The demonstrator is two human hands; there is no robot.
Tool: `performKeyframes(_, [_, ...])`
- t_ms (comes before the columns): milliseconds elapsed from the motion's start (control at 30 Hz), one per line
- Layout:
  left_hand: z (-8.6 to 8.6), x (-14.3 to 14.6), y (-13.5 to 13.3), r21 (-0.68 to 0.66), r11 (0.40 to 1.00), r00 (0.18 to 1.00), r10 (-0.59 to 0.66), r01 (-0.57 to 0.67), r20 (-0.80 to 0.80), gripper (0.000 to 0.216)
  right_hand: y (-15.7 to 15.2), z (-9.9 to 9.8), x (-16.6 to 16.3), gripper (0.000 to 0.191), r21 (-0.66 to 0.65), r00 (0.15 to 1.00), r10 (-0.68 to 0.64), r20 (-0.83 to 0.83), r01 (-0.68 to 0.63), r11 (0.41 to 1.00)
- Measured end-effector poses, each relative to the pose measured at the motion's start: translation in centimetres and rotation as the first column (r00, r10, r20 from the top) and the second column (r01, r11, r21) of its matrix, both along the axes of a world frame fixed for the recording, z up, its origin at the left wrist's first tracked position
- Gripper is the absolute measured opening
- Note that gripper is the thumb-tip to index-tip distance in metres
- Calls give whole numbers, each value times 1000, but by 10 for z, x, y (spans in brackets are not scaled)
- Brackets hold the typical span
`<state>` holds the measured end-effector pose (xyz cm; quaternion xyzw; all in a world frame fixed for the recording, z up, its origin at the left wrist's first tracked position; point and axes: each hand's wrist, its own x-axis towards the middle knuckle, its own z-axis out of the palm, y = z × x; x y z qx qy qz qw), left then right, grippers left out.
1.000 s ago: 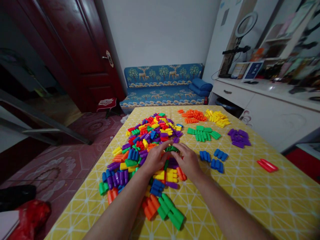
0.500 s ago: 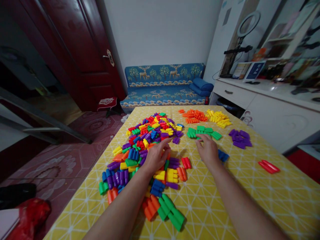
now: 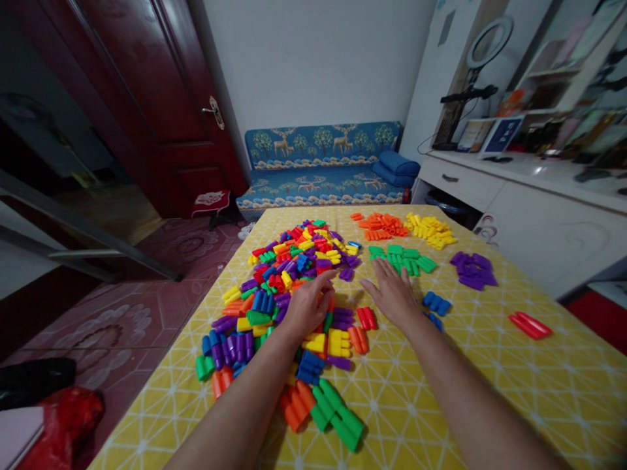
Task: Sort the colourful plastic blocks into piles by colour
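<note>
A mixed heap of coloured plastic blocks [image 3: 289,274] covers the left half of the yellow tablecloth [image 3: 441,391]. My left hand [image 3: 308,303] rests on the heap's near right edge, fingers loosely curled over blocks, nothing clearly held. My right hand [image 3: 392,294] hovers flat with fingers spread, empty, just in front of the green pile [image 3: 404,259] and left of the blue blocks [image 3: 435,303]. A red block [image 3: 366,318] lies between my two hands.
Sorted piles lie at the far right: orange [image 3: 382,226], yellow [image 3: 430,232], purple [image 3: 473,270], and red pieces [image 3: 530,324] near the right edge. A blue sofa [image 3: 323,166] stands beyond the table, a white cabinet [image 3: 529,209] at right, a dark red door [image 3: 161,104] at left.
My right hand carried a green block from the heap to the green pile, let it go, and has drawn back leftward, open. The left hand stayed on the heap.
</note>
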<state>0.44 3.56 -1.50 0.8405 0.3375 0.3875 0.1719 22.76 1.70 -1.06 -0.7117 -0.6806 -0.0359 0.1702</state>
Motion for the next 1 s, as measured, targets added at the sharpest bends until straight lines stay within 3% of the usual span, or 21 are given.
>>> performKeyframes(67, [0,1,0,-6,1000,1000,13,-13,-5,43,-5,15,-5,52,-39,997,54,-47,-55,998])
performKeyframes(167, [-1,1,-1,-15,999,999,34,-34,-7,41,-16,35,-13,36,-233,993,81,-84,-99,967])
performKeyframes(267, [-2,0,0,-13,998,998,59,-59,-13,39,-26,39,-15,28,-331,987,146,-74,-162,930])
performKeyframes(400, [-4,0,2,24,995,995,96,-96,-36,31,-25,26,-17,22,-241,955,259,-146,-289,927])
performKeyframes(567, [-5,0,3,42,995,995,96,-95,-31,28,-11,-1,-33,23,15,982,113,-148,-112,994])
performKeyframes(667, [-5,1,4,36,995,995,91,-90,-38,27,-7,-17,-42,33,122,961,152,-230,-127,984])
performKeyframes(800, [-2,2,3,29,997,991,79,-76,-107,26,-5,-29,-43,41,196,890,198,-410,-125,972])
performKeyframes(1000, [5,3,2,11,999,971,32,-31,-236,19,-8,-28,-41,19,225,824,227,-520,-124,966])
